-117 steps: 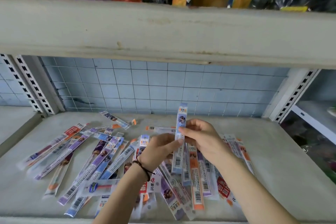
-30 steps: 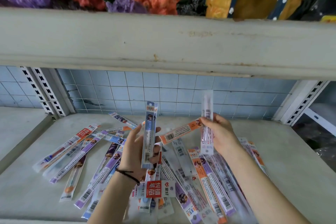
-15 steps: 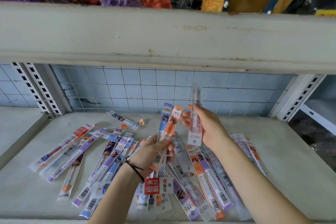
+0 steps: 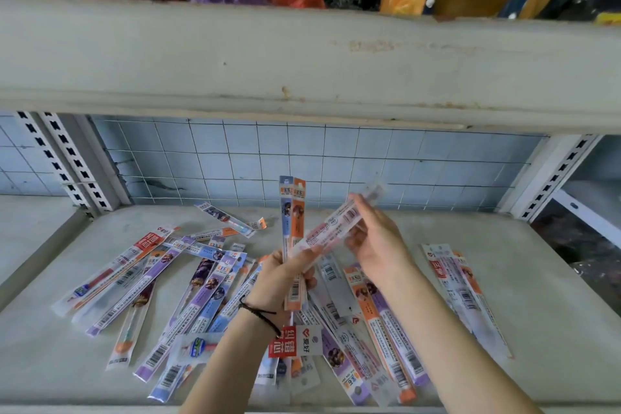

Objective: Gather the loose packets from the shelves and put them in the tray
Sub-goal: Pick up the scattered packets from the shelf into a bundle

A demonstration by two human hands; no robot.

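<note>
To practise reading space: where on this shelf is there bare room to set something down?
Bare: the shelf right of the rightmost packets, its front-left corner, and the back-right strip along the tiled wall. Crowded: the packet heap across the middle.

We get soft, diffuse, fairly bright light on the lower shelf (image 4: 554, 312). No hard glare, only faint shadows under the loose packets (image 4: 205, 289). The upper shelf (image 4: 302, 54) shades the tiled wall (image 4: 336, 158) a bit. Right edge past the upright (image 4: 557, 175) goes dark. Motion blur smears the clear packet (image 4: 332, 227) in the right hand (image 4: 376, 242), worst at its far tip. The two upright packets (image 4: 292, 212) in the left hand (image 4: 282, 279) read sharper. Wide-angle bowing: upper shelf front curves, uprights lean outward. Fine print is mush.
</note>
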